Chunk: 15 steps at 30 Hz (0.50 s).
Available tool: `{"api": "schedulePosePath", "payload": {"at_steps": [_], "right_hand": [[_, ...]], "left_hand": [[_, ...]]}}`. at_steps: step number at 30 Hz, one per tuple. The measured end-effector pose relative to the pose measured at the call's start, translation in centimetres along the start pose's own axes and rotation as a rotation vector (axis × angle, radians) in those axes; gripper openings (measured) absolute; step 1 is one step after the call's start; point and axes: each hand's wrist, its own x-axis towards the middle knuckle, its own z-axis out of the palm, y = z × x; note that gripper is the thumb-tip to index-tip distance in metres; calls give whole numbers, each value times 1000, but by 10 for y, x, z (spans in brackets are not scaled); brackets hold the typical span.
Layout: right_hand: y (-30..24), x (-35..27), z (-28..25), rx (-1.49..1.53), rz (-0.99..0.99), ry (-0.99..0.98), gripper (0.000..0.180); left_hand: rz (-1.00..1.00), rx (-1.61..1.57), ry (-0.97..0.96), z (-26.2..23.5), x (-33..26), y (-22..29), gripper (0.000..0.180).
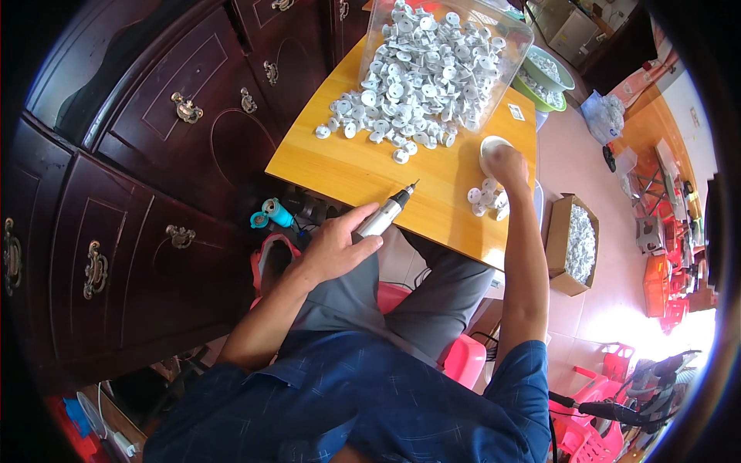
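Silver, with a black collar: clamped the tool (381, 218) in the fingers of the left hand (333, 243), round the barrel, with the thumb laid along the near side. Pointed the thin bit (414, 185) away from those fingers, ahead and to the right, over the desk (440, 189), touching nothing.

Had the fingers of the right hand (511, 166) down at the mouth of a white bowl (491, 142). Could not tell from above whether together, apart or closed on something inside. Saw a small cluster (486, 199) of white parts on the desk, nearer the body than those fingers and slightly to their left. Saw the main heap (417, 69) of parts beyond the left fingers, and ahead and left of the right ones, in a clear tub (509, 69) and out past its near side on the desk. Noted more white pieces in a carton (561, 231) on the floor, to the right of the right fingers.

Judged the tool heavier than any part, stiff, perhaps slippery on the metal; best held round the barrel, clear of the bit, probably its most fragile point. Judged the parts light and stiff, plastic by their look, apt to skid or roll when nudged; best pinched lightly by the disc's rim, one at a time. Judged the bowl light too, easily tipped; better steadied by its outer wall.
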Motion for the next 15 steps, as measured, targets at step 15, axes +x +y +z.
{"api": "schedulePosePath", "payload": {"at_steps": [15], "right_hand": [[1,-18,-13,509,-11,146,11]], "left_hand": [[55,10,-27,7,3,10,57]]}}
